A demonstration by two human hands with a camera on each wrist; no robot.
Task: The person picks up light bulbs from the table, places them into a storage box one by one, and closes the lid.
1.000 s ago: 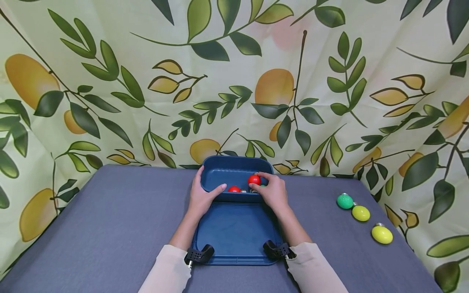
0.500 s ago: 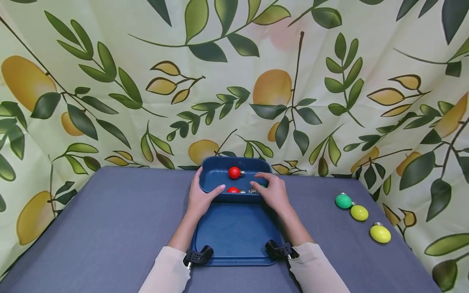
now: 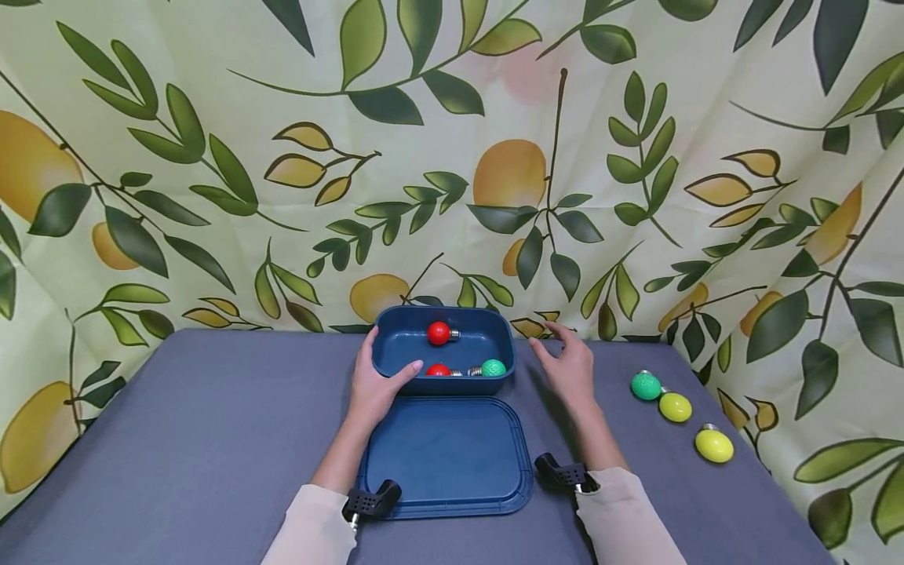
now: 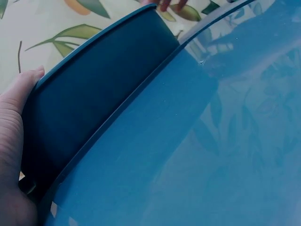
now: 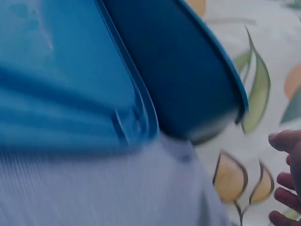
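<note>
In the head view a blue plastic box [image 3: 395,384] stands at the back of the table. My left hand [image 3: 373,388] grips its front left corner, thumb over the front rim and fingers along the left side. Inside lie a red light bulb [image 3: 439,333] towards the back, another red bulb [image 3: 437,369] by the front wall and a green bulb [image 3: 493,368] at the front right. My right hand [image 3: 570,367] is off the box to its right, fingers apart and holding nothing. The left wrist view shows my thumb [image 4: 33,77] at the box rim.
A blue lid [image 3: 446,455] lies flat in front of the box. To the right on the grey tabletop [image 3: 212,447] are a green bulb [image 3: 646,385], a yellow bulb [image 3: 676,407] and another yellow bulb [image 3: 714,445]. A leaf-patterned curtain [image 3: 424,141] hangs behind.
My right hand has let go of a red bulb, which now lies towards the back of the box. It has then moved out to the right. My left hand stays on the box.
</note>
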